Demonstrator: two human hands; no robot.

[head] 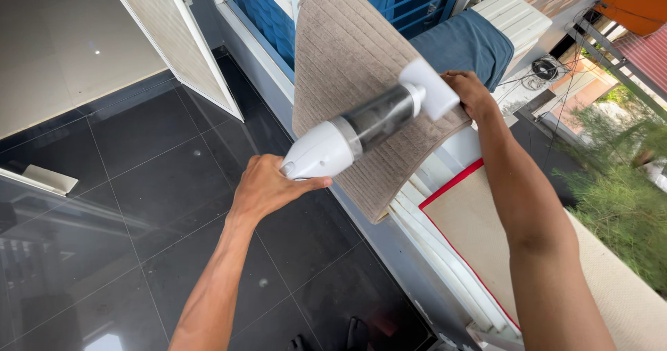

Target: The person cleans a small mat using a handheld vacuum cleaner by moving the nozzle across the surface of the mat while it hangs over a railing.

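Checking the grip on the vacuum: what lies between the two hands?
In the head view, the handheld vacuum spans the gap: the left hand holds its white body, the right hand its nozzle end, over the grey mat.

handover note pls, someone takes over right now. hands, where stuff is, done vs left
Left hand: grip closed on the rear of the white handheld vacuum.
Right hand: at the vacuum's white nozzle end, pressing on the grey-brown ribbed mat.
Mat is draped over the white railing; a blue cloth and a red-edged beige mat hang beside it.
Done: vacuum is on the mat.
Left: cannot tell how much of the mat has been covered.
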